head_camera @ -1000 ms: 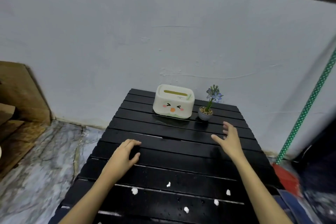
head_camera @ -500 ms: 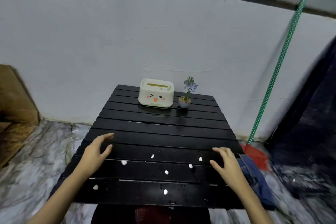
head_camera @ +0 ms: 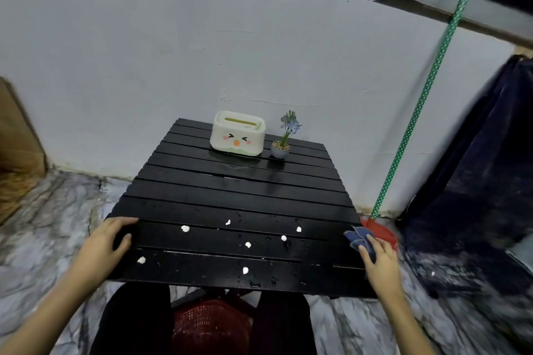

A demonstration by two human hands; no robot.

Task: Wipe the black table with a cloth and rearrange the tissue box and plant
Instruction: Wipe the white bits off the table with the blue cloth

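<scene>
At the far edge of the black table (head_camera: 230,199) sit the tissue box (head_camera: 238,133) and plant (head_camera: 284,138). The left hand (head_camera: 106,245) rests on its near-left edge, fingers together. The right hand (head_camera: 380,259) pinches the cloth (head_camera: 357,238) at its right edge; soft, floppy thing, probably best bunched in the palm.

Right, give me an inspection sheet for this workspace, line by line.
Surface: black table, slatted, wet drops on near slats.
Job's things: tissue box at far end, plant just right of it; blue cloth at right edge.
Clutter: white bits scattered on near slats.
Hands: left hand rests on left edge; right hand grips the blue cloth.
Cables: nothing seen.
Surroundings: broom leaning on wall; red basket under table.
</scene>
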